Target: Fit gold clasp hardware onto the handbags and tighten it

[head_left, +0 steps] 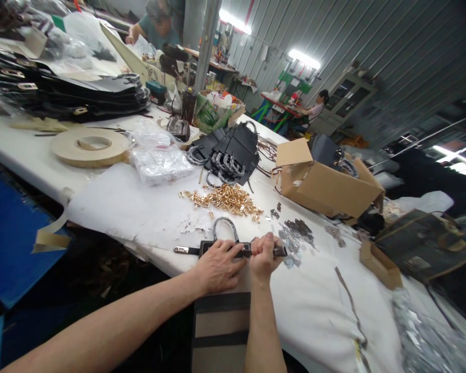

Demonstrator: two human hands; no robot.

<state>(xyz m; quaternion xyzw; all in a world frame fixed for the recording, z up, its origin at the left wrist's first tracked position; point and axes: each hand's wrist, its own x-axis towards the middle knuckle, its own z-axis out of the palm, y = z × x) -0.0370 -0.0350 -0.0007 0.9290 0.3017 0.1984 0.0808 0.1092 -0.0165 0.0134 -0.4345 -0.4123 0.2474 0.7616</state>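
Observation:
A black bag part point(204, 245) lies at the table's near edge, with a looped, clear-wrapped handle point(224, 219) standing up from it. A dark strap with a shiny metal tip point(180, 249) sticks out to its left. My left hand point(222, 264) lies over the bag part, fingers stretched and spread on it. My right hand point(264, 255) is closed round a dark bar-shaped piece point(280, 251), whose blunt end shows past the fist; its exact kind is unclear. Below my hands hangs a beige panel with black bands point(220, 324). Gold-coloured metal fittings point(233, 199) form a heap just beyond.
Small dark and silver metal plates point(297, 235) lie right of my hands. Black handled pieces point(233, 150), a cardboard box point(326, 181), a tape roll point(89, 147) and plastic bags point(159, 160) stand farther back. Stacked black bags point(73, 93) fill the left. Two people work beyond.

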